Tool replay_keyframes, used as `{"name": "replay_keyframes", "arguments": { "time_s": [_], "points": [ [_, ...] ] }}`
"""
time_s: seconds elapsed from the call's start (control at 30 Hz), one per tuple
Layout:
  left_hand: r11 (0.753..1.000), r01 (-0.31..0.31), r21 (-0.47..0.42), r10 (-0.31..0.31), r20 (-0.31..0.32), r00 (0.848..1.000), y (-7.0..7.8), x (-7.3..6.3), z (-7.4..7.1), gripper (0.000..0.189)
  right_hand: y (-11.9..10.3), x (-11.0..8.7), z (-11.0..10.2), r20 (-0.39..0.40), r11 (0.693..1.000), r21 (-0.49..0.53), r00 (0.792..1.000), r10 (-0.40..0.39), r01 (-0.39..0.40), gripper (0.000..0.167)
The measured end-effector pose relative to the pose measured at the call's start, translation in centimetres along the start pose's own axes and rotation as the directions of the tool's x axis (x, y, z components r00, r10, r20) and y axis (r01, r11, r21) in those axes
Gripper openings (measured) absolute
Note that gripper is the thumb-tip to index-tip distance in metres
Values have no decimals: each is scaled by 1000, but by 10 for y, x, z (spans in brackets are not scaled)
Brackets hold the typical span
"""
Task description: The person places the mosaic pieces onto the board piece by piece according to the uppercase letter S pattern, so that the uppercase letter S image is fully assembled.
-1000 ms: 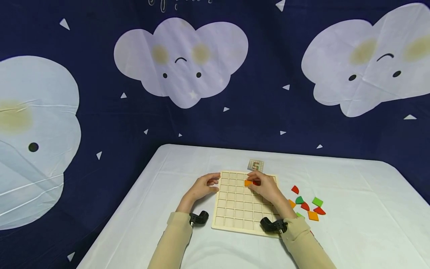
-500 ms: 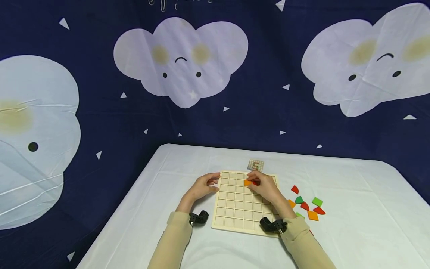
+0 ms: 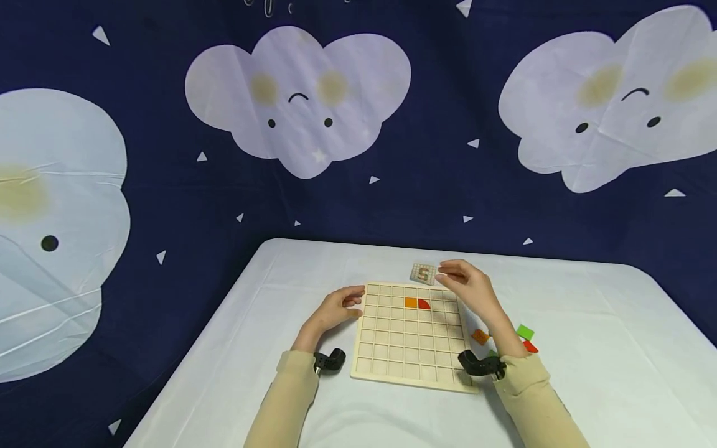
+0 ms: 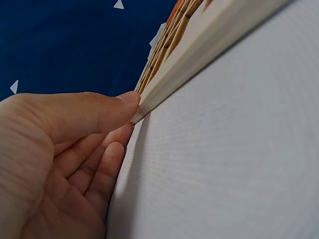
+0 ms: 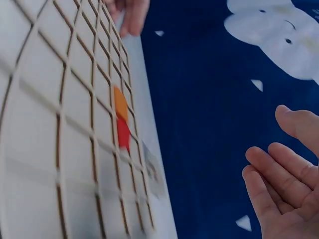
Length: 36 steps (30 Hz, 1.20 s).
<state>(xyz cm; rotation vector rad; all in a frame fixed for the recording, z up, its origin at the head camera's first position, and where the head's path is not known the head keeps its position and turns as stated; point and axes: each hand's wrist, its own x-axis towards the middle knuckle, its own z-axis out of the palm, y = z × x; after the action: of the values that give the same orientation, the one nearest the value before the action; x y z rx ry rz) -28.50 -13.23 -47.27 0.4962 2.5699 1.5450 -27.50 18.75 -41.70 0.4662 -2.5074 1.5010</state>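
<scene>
Grid board (image 3: 413, 358) lies at the lower centre of the head view on the white counter (image 3: 616, 311), an orange square (image 3: 411, 303) and red quarter-round (image 3: 424, 304) side by side near its top. The left grip (image 3: 332, 311) rests slack against its left edge; the right grip (image 3: 473, 289), released, hovers beside the S card (image 3: 423, 274). Best brace lightly, compare cells with the card, and avoid nudging seated pieces.

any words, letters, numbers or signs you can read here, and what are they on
"S" (possibly a 5): on the small card beyond the board's far edge, in the head view; too blurred in the right wrist view.
Unreadable: pale curled marks, perhaps writing, cut off atop the dark cloth.
</scene>
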Motion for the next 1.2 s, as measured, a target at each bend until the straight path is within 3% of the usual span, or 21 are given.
{"name": "replay_keyframes", "arguments": {
  "time_s": [0.27,0.43,0.7,1.2],
  "points": [
    [1000,-23,-17,23,6,1000,4,-3,-1,58,2,-24,-45,-71,994,-90,996,51,-57,43],
    [1000,-2,6,2,4,1000,-1,-1,0,59,27,-35,-57,-106,983,-144,989,100,-114,44],
    [1000,-10,-6,10,8,1000,0,-1,1,58,51,-49,-55,-103,961,-192,978,183,-200,42],
    [1000,-6,-20,6,8,1000,-1,-2,0,58,77,-55,-47,-83,929,-324,984,159,-178,33]
  ]
}}
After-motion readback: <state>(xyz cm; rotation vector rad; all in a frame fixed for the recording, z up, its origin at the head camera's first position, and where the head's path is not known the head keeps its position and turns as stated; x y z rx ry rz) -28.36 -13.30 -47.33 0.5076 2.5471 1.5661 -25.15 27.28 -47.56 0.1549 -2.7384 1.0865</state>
